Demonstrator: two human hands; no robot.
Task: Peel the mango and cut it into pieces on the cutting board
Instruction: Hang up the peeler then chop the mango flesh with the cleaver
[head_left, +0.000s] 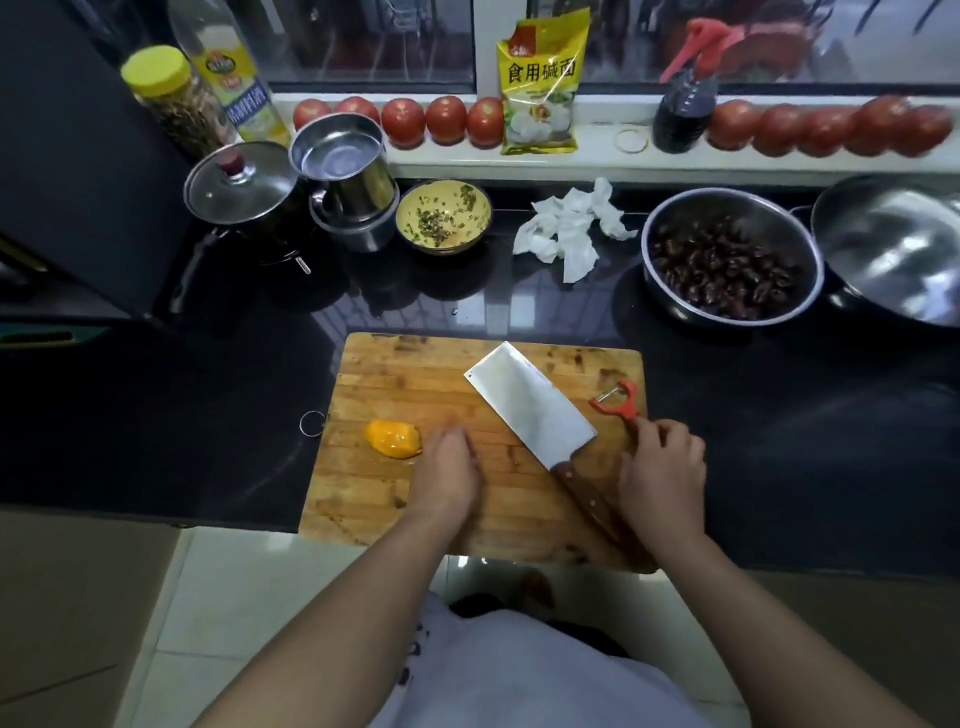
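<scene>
The left hand (448, 470) rests on the wooden cutting board (405, 374), fingers pointing away and blurred, so whether they are straight or curled cannot be told; it holds nothing that can be seen. Just beside its fingertips, to the left, lies the peeled mango (392, 439), bright orange-yellow, flat on the board and touching or nearly touching the hand. The right hand (662, 470) sits well apart from the left, at the board's right edge, fingers curled round the handle of the red peeler (619, 401), whose head points away from the hand. Between the 2 hands a cleaver (531, 406) lies flat on the board, blade angled away to the left, brown handle just beside the right wrist. Beyond the right hand on the dark tabletop (156, 415) stands a steel bowl (731, 260) of dark fruit.
</scene>
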